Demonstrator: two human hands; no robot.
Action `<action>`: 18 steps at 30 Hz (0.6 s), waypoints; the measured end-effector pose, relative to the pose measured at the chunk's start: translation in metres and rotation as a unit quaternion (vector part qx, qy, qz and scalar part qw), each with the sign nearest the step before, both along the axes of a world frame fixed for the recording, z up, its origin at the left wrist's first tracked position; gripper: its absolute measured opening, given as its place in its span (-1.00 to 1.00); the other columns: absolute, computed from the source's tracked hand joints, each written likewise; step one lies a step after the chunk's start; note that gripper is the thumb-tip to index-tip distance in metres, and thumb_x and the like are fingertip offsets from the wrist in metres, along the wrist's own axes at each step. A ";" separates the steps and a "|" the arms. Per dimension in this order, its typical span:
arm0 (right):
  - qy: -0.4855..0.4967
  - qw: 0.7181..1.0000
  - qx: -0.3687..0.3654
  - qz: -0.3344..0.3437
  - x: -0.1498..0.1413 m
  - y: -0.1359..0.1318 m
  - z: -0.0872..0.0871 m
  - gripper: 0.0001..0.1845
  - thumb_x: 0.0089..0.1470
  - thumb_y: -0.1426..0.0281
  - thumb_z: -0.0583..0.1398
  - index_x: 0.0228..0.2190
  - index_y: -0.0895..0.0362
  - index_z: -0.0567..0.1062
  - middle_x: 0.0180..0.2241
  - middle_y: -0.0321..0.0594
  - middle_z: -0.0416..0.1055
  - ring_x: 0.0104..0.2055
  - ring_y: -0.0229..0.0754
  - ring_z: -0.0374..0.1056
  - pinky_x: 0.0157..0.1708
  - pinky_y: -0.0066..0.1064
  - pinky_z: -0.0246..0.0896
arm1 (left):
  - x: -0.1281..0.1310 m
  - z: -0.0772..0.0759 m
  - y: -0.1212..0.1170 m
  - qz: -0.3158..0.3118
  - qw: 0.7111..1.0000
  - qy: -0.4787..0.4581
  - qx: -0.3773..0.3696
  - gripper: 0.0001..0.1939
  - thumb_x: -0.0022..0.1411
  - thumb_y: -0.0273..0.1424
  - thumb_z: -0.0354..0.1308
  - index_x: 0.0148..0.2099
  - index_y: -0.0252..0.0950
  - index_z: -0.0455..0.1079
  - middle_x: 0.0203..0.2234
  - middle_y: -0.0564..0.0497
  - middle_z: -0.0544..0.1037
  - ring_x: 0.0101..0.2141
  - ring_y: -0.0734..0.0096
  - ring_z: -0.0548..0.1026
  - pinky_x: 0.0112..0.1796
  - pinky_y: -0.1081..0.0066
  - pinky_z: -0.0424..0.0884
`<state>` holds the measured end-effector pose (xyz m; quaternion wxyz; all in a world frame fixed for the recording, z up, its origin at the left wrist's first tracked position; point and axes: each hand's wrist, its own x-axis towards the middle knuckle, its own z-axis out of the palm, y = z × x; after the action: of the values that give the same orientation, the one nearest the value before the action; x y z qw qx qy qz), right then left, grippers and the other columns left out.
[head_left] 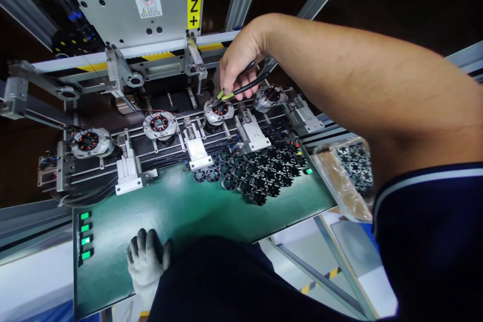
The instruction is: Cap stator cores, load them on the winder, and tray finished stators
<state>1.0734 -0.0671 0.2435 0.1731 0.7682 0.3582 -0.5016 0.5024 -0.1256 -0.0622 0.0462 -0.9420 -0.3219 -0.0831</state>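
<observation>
My bare right hand (241, 68) is closed around pliers (251, 83) with black and yellow-green handles. The pliers' tip reaches down to the motor stator (219, 109) in the third round metal fixture from the left, and my fingers partly hide the tool. Orange copper windings show inside that stator. My left hand (145, 259), in a pale grey glove, lies on the green work surface (181, 211) near its front edge. Its fingers are stretched out and hold nothing.
Other wound stators sit in fixtures at the left (90, 142), centre left (159, 123) and right (270, 95). Several black stator cores (260, 171) cover the table's back right. A plastic-lined box (343, 176) of cores stands beyond. Lit green buttons (86, 228) line the left edge.
</observation>
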 end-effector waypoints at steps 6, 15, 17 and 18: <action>0.007 1.000 0.007 -0.008 0.001 0.002 -0.005 -0.65 0.24 0.34 0.21 -0.24 0.46 0.58 -0.41 0.00 0.62 -0.48 -0.16 0.55 -0.39 -0.35 0.52 | -0.004 -0.005 0.000 0.003 1.000 -0.009 -0.015 -0.43 0.38 -0.07 0.13 0.23 -0.39 0.31 0.20 -0.39 0.40 0.13 -0.24 0.38 0.11 -0.13 0.38; 0.076 0.993 0.095 0.006 0.003 -0.015 -0.001 -0.68 0.14 0.31 0.30 -0.23 0.37 0.57 -0.51 -0.28 0.54 -0.57 -0.37 0.39 -0.48 -0.56 0.28 | -0.005 -0.006 -0.001 0.013 1.000 0.000 -0.023 -0.41 0.40 -0.05 0.09 0.24 -0.40 0.31 0.23 -0.40 0.37 0.18 -0.22 0.34 0.16 -0.11 0.34; 0.129 0.982 0.135 0.003 0.008 -0.028 0.011 -0.64 0.11 0.22 0.33 -0.16 0.26 0.59 -0.42 -0.32 0.58 -0.48 -0.36 0.44 -0.38 -0.54 0.34 | -0.004 -0.006 -0.002 0.013 1.000 -0.009 -0.021 -0.41 0.41 -0.06 0.06 0.25 -0.42 0.31 0.23 -0.41 0.37 0.19 -0.23 0.34 0.16 -0.11 0.34; 0.148 0.977 0.151 -0.004 0.014 -0.037 0.017 -0.63 0.07 0.17 0.37 -0.17 0.17 0.60 -0.38 -0.34 0.60 -0.44 -0.34 0.47 -0.34 -0.53 0.37 | -0.005 -0.007 -0.002 0.015 1.000 -0.006 -0.023 -0.42 0.42 -0.07 0.04 0.25 -0.42 0.31 0.23 -0.41 0.37 0.19 -0.23 0.34 0.16 -0.11 0.34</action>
<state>1.0870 -0.1042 0.2609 -0.0024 0.7039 0.4486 -0.5508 0.4977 -0.1275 -0.0688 0.0241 -0.9374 -0.3379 -0.0812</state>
